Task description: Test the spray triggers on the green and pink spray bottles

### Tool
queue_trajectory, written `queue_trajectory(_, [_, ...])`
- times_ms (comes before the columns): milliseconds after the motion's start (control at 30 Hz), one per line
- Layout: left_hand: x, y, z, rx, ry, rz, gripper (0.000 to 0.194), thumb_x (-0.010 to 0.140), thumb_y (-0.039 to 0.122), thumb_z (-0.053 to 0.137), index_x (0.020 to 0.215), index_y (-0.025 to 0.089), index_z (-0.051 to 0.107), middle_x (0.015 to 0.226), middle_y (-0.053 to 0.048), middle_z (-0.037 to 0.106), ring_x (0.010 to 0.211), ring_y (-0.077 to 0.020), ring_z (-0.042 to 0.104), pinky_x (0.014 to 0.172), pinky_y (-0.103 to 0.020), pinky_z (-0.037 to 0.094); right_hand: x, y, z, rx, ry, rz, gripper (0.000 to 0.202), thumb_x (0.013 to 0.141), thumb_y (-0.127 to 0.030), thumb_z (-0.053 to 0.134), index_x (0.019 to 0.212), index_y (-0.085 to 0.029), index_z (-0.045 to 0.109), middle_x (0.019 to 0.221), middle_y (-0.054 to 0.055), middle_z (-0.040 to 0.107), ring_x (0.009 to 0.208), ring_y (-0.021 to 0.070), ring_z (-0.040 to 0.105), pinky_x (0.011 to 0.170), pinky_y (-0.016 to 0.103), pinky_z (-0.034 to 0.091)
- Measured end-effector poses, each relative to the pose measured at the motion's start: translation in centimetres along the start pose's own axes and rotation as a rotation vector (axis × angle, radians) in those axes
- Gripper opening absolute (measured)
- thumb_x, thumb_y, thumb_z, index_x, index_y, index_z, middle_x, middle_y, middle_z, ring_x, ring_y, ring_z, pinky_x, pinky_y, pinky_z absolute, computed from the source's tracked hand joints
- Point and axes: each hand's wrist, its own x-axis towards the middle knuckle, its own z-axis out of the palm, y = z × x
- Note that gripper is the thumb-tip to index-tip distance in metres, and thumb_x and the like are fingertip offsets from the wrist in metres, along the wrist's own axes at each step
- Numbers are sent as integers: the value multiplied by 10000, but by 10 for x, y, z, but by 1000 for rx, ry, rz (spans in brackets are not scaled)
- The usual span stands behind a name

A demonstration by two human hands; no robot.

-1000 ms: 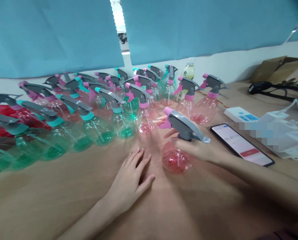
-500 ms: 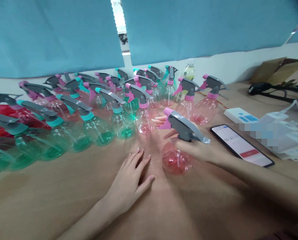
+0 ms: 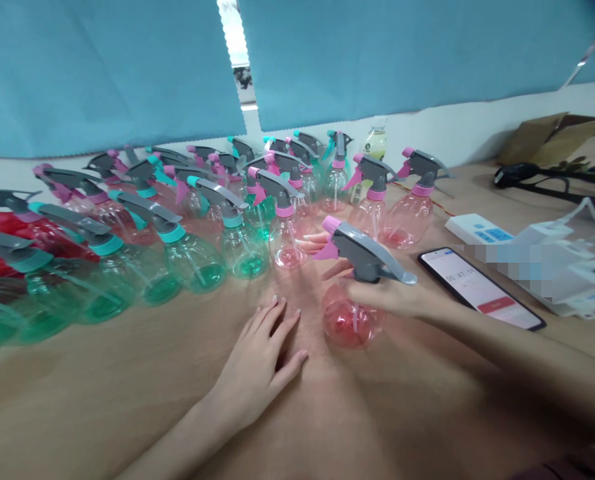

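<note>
A spray bottle (image 3: pixel 353 323) with a clear reddish body, grey head and pink trigger stands upright in front of me. My right hand (image 3: pixel 390 297) is at its neck, the thumb on the near side and the fingers reaching past behind the trigger, partly hidden by the sprayer head. To the left of this bottle, my left hand (image 3: pixel 264 350) lies flat on the table with its fingers stretched out, holding nothing. Just beyond the hands stand another pink-collared spray bottle (image 3: pixel 288 243) and a green spray bottle (image 3: pixel 248 253) with a turquoise collar.
Several more green and pink spray bottles (image 3: pixel 197 263) crowd the left and back of the wooden table (image 3: pixel 127 400). On the right lie a phone (image 3: pixel 480 287) showing a timer, a white power strip (image 3: pixel 482 229), clear plastic parts (image 3: pixel 577 267), black glasses (image 3: pixel 552 183) and a cardboard box (image 3: pixel 542 140).
The view has shifted very slightly. Both hands and the bottle stay in nearly the same place.
</note>
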Motion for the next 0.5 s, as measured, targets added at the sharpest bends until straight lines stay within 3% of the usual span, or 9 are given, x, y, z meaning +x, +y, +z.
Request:
queue_trajectory(167, [0, 0, 0, -2, 14, 1, 506, 975, 458, 463, 1403, 188, 462, 1502, -149, 411, 1396, -321, 350, 1107, -553, 321, 0, -1, -1, 16, -55, 53, 273, 649, -139, 523, 877, -226, 646, 735, -10, 651, 636, 135, 622, 564, 244, 507])
queue_trajectory(333, [-1, 0, 0, 5, 11, 0, 505, 977, 451, 462, 1401, 178, 466, 1500, -154, 412, 1393, -327, 354, 1108, -545, 323, -1, 9, 2, 51, -74, 18, 282, 710, -188, 557, 971, -234, 651, 847, 13, 676, 734, 165, 660, 653, 303, 564])
queue_trajectory(500, [-1, -1, 2, 12, 18, 8, 511, 980, 455, 459, 1406, 173, 457, 1502, -157, 407, 1395, -331, 347, 1102, -557, 324, -4, 10, 3, -52, -54, 71, 167, 724, -226, 531, 862, -233, 624, 727, 5, 635, 715, 187, 643, 599, 317, 556])
